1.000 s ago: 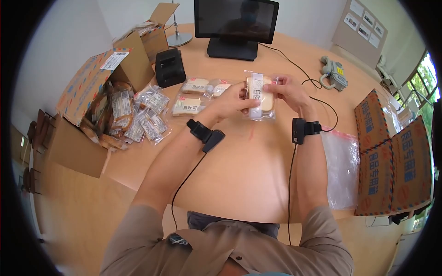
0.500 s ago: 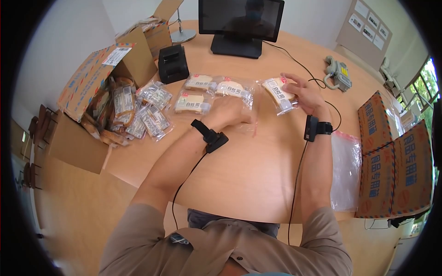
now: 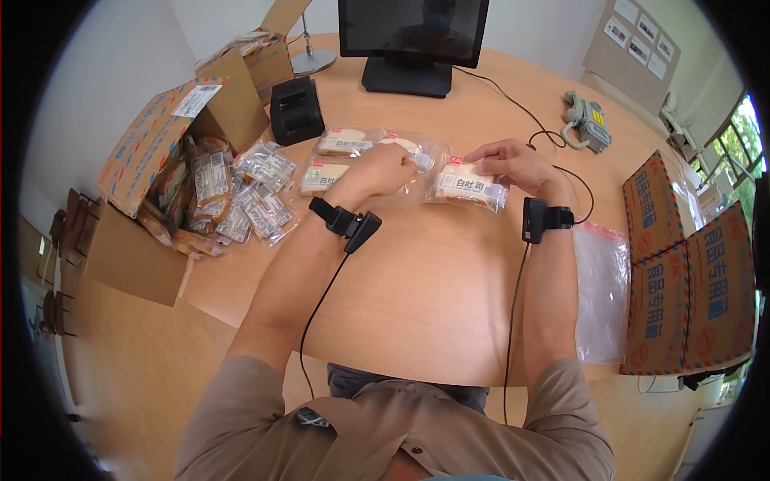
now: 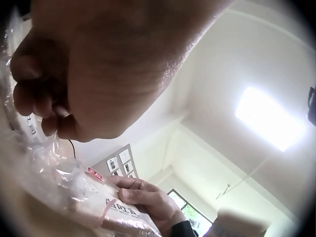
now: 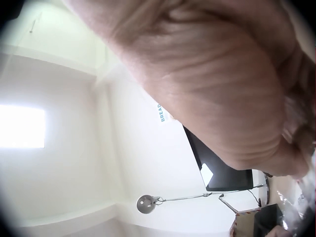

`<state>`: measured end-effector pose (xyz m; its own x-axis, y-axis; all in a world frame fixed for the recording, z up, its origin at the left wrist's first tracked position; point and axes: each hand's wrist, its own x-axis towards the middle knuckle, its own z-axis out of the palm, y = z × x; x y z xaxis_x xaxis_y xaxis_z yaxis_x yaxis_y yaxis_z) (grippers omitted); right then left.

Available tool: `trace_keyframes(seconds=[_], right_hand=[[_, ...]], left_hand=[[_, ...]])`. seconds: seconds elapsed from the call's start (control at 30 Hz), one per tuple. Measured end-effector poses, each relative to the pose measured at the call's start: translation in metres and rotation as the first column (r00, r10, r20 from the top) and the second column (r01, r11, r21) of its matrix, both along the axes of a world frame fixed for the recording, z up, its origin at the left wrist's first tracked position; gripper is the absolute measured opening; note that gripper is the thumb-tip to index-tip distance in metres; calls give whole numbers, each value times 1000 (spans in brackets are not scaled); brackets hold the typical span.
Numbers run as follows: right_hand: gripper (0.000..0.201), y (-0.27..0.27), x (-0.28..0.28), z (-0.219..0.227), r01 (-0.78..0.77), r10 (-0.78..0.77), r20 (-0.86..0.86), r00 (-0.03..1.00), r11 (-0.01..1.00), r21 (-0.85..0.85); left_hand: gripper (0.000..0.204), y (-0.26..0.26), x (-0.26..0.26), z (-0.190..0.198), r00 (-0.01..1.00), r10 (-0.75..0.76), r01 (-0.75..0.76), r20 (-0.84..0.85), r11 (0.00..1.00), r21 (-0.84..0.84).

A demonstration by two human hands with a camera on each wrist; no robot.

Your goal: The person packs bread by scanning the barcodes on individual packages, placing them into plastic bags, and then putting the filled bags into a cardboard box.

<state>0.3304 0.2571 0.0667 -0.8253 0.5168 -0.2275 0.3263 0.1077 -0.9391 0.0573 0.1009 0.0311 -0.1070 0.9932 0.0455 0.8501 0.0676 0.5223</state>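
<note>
In the head view my right hand (image 3: 521,167) grips a clear-wrapped pack of white toast bread (image 3: 465,186) by its right side, label facing up. To its left, my left hand (image 3: 381,172) is over a large clear plastic bag (image 3: 413,191), fingers curled at its film near the opening. Several similar packs of toast (image 3: 345,142) lie flat in that bag, partly covered by the left hand. The left wrist view shows the curled left fingers (image 4: 34,101) beside crinkled plastic, with the held pack (image 4: 116,207) just beyond at the bag.
At left, an open carton (image 3: 132,256) spills wrapped bread packs (image 3: 261,208). A black device (image 3: 297,112), a monitor (image 3: 409,36) and a telephone (image 3: 585,124) stand farther back. Clear bags (image 3: 601,293) lie at right beside printed cartons (image 3: 682,280). A cable (image 3: 513,112) crosses the table.
The left hand let go of the toast pack, went down to the bag's edge, then moved up along it. The right hand took the pack right, then brought it back, turned flatter, to the bag.
</note>
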Motion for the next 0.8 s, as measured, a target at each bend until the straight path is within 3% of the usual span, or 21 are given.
trace_keyframes(seconds=[0.07,0.17,0.23,0.4,0.47,0.6,0.7,0.77,0.8], right_hand=[[31,-8,-9,0,-8,8,37,999,1000,7],[25,-21,-29,-7,-9,9,44,999,1000,-3],[22,-23,-46,-23,-31,31,1,1000,996,-86],[20,-18,-70,-59,29,-28,4,1000,989,-143],[20,-23,-71,-56,107,-148,-98,984,935,-337],[26,-39,-76,-58,43,-101,-160,982,942,-333],[27,-47,-85,-58,95,-102,-24,994,975,-203],[25,-51,-87,-49,84,-88,52,995,994,76],[25,-52,-86,-43,81,-85,53,995,994,78]], left_hand=[[32,-3,2,10,997,72,-72,-1,996,54],[30,-6,5,13,1000,-5,3,17,994,110],[31,-5,8,8,989,-136,126,52,980,153],[34,-1,8,2,990,-139,137,36,989,64],[35,-3,8,5,990,-132,129,40,989,70],[37,-3,14,7,988,-124,119,93,991,53],[38,-1,13,2,984,-132,130,119,991,22],[37,-3,10,7,980,-143,142,141,990,17],[36,-4,3,12,967,-197,204,161,979,-24]])
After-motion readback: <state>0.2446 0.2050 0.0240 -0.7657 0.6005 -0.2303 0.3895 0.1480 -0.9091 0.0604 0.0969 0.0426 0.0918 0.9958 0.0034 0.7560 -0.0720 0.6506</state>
